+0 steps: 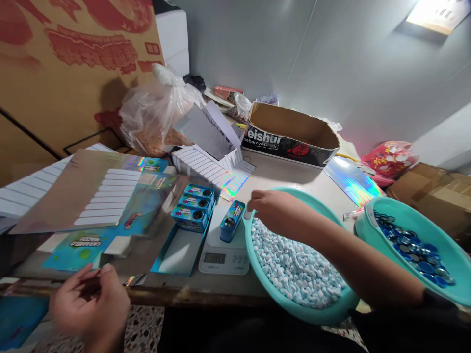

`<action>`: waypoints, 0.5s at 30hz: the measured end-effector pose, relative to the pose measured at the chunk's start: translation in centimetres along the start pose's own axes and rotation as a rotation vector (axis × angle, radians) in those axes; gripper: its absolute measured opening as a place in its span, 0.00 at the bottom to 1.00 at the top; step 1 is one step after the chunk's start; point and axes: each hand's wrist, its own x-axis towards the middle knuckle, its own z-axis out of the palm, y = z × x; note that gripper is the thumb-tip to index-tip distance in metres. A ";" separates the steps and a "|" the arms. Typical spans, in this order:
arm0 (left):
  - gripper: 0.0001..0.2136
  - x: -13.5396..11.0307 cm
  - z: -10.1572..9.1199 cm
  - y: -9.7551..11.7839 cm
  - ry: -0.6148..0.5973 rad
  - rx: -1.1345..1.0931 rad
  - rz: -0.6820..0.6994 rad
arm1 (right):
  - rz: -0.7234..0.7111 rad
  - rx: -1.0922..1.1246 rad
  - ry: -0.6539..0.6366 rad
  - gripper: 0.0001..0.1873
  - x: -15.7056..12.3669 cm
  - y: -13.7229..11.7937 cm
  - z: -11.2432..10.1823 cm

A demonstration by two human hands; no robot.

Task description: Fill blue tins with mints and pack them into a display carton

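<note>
My right hand is over the near-left rim of a turquoise basin full of small white and pale blue candies. Its fingers are pinched together, and whatever they hold is hidden. Just left of them, a blue tin with a dark round opening lies on a white digital scale. My left hand hovers at the table's front edge with fingers curled and thumb near the index finger; its contents cannot be made out. Beside the scale, a blue open carton holds several similar tins in its far half.
Flat printed cardboard sheets and blue packaging cover the left side. A black cut-down box and a tied plastic bag stand behind. At right, another turquoise basin holds blue and silver lids.
</note>
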 end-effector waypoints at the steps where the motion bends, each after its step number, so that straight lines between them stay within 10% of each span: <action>1: 0.23 0.0 0.0 0.1 0.010 -0.017 -0.014 | 0.055 -0.013 -0.019 0.11 -0.8 0.4 0.0; 15: 0.24 0.5 0.2 -0.9 0.055 -0.048 0.013 | 0.168 0.243 -0.097 0.08 -5.0 3.9 4.4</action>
